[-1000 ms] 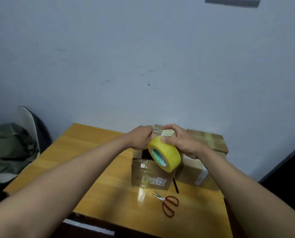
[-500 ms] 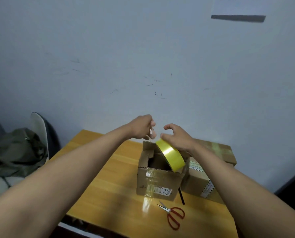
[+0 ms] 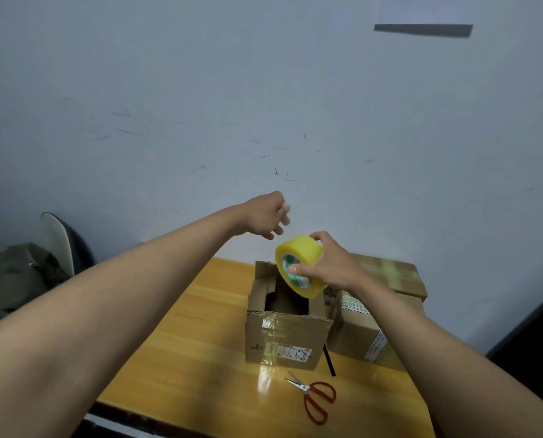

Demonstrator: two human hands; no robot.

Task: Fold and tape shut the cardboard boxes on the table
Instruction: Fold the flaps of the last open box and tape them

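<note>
Your right hand [image 3: 330,267] hides the far side of the yellow tape roll [image 3: 298,268]; its grip is clamped on the roll, thumb across the green-printed core, fingers over the glossy rim. The roll hangs above the open cardboard box [image 3: 287,336], whose inside is dark and hard to read. Your left hand [image 3: 264,216] is raised above and left of the roll, fingers loosely curled; whether anything thin sits between the fingertips cannot be told.

The open box stands on the wooden counter [image 3: 194,343], its corrugated flaps upright, with shiny clear tape and a white label on the near face. Just beside it on the right is a second box [image 3: 358,336], partly covered by your right forearm, with a printed strip on its corner. A flat taped box [image 3: 390,273] lies behind it. Red-handled scissors [image 3: 314,396] lie on the glossy counter in front, near a thin black stick [image 3: 329,360] at the box's base. At far left, crumpled dark fabric [image 3: 14,279] is cut off by the edge.
</note>
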